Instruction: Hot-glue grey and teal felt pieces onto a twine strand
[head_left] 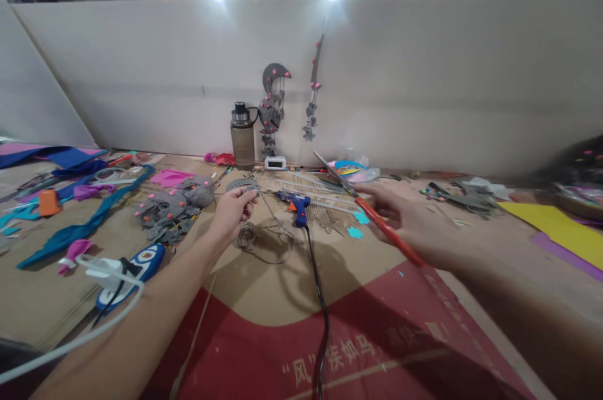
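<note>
Gripping red-handled scissors (371, 211), the right hand (400, 215) sits right of centre in the frame, its fingers curled about the handles, the blades pointing to the upper left; the left hand (238, 204), left of centre, pinches a grey piece (255, 192), too small to make out; grey yarn (245, 235) lies just below in the frame; a blue glue gun (300, 211) rests near the middle.
</note>
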`<move>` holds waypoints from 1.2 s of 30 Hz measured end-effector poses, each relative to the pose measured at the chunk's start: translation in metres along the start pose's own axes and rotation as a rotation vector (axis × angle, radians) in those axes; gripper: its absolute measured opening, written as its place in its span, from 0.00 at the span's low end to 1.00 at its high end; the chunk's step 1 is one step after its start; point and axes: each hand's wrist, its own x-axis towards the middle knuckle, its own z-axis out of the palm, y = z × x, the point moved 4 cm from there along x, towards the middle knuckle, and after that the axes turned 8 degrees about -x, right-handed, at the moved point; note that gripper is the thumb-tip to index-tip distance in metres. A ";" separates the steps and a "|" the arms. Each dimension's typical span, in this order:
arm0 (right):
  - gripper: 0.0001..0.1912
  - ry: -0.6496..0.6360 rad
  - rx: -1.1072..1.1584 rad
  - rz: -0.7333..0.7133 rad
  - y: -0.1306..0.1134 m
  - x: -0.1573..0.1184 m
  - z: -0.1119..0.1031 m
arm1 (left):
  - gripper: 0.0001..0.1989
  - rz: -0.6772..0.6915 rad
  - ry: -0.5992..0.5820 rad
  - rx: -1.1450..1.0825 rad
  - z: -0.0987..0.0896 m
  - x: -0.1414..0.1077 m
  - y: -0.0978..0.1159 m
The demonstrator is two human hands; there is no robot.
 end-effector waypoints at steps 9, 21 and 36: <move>0.29 0.150 0.026 -0.416 -0.077 0.038 0.069 | 0.12 0.048 -0.018 -0.073 0.003 -0.001 0.008; 0.23 0.258 -0.273 -0.463 -0.057 0.037 0.091 | 0.11 0.091 0.024 -0.029 -0.003 0.002 0.010; 0.24 0.273 -0.415 -0.445 -0.057 0.035 0.091 | 0.09 0.063 0.030 0.015 -0.003 0.000 0.007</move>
